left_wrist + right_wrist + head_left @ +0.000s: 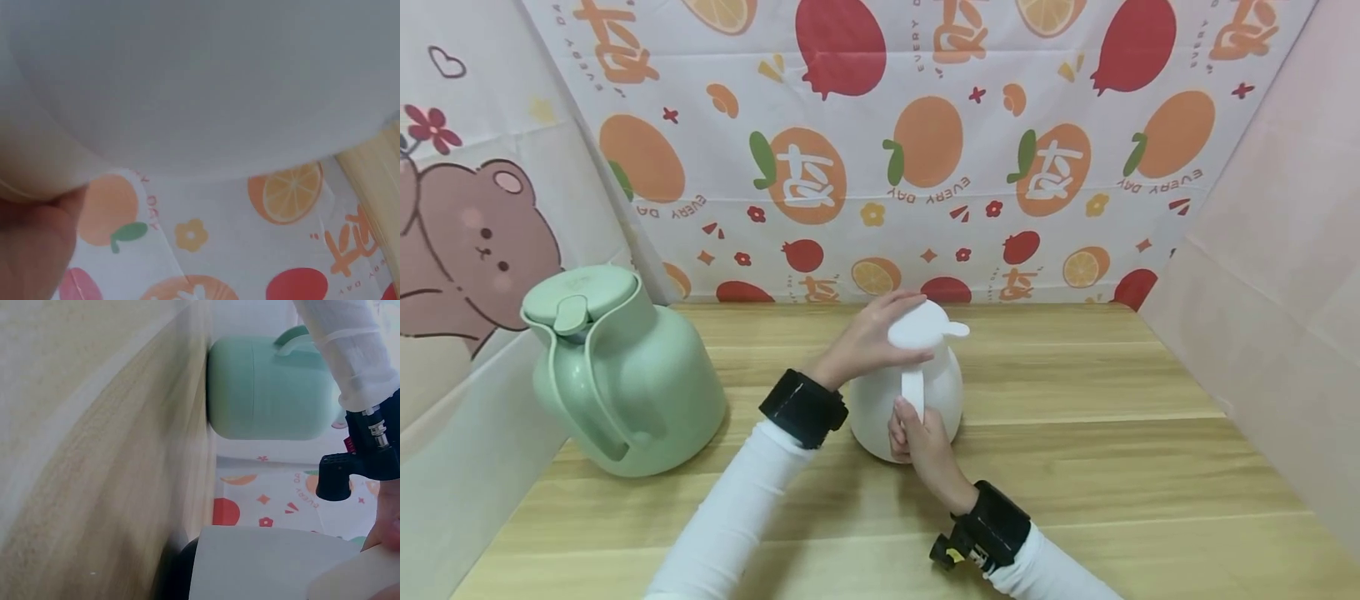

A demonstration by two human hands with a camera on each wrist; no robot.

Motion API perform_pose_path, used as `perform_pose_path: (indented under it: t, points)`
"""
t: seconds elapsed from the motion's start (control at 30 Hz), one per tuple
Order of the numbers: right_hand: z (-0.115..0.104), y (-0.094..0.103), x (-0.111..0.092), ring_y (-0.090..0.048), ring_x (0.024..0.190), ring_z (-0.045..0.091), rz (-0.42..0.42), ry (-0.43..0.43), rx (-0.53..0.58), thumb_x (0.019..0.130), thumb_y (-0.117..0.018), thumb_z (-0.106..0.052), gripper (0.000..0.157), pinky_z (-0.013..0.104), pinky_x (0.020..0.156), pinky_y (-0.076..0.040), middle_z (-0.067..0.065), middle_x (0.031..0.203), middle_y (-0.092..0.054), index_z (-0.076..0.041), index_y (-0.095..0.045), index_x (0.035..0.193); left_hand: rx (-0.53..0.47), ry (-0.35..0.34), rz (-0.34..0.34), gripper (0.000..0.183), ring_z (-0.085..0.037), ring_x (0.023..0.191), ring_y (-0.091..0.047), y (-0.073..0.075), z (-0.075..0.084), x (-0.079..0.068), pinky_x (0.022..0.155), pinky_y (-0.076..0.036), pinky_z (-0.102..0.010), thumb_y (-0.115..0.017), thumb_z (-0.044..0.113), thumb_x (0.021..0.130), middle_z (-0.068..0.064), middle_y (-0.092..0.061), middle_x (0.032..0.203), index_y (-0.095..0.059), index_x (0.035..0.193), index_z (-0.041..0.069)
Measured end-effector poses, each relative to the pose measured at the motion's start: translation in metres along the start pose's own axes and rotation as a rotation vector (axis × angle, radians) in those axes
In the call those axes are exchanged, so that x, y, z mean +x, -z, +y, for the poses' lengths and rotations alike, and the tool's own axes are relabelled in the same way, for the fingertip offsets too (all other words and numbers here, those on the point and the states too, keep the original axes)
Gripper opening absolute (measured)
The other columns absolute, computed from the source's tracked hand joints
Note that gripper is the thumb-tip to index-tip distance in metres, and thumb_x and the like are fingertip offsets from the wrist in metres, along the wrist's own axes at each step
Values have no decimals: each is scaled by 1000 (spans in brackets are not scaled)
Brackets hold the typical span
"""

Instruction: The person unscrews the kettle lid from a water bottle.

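Note:
A white thermos jug [874, 417] stands on the wooden table in front of me. My left hand [874, 340] grips the jug's rounded lid [916, 327], its thumb on the near side and its fingers over the far side. Just below, my right hand [928, 450] is wrapped around the upright handle [913, 392], thumb upward. The lid's small spout tip [957, 330] points right. In the left wrist view the jug's white surface [206, 87] fills the upper part. The right wrist view has the jug's body [262, 562] lying sideways across the bottom.
A larger green thermos jug [632, 383] with a lid and a big handle stands at the left on the table [1075, 467]. Behind the table hangs a fruit-printed cloth [865, 250]. A bear-printed cloth [482, 242] covers the left side, and a pale sheet [1270, 275] the right.

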State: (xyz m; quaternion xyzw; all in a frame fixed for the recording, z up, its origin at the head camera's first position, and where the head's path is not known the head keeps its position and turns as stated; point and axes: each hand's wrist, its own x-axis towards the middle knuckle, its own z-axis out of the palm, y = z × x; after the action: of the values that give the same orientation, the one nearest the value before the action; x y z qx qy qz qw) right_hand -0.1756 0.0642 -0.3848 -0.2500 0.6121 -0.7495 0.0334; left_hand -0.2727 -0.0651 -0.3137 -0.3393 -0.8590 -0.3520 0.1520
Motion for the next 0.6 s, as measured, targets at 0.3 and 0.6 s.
perform_pose_path:
  t: [0.3, 0.6]
  points:
    - [11, 4, 1, -28, 40, 7, 22, 1, 39, 99, -36, -23, 50, 20, 41, -23, -1, 48, -33, 6, -30, 59, 108, 76, 182, 70, -29, 115, -43, -16, 20, -4, 87, -42, -45, -80, 34, 67, -15, -48, 128, -54, 125, 5]
    - [12, 5, 2, -28, 41, 7, 18, -13, 36, 99, -38, -27, 51, 19, 41, -22, -2, 49, -32, 6, -31, 59, 205, 128, 236, 71, -31, 117, -42, -22, 29, -6, 88, -42, -47, -78, 40, 69, -16, -49, 127, -53, 125, 5]
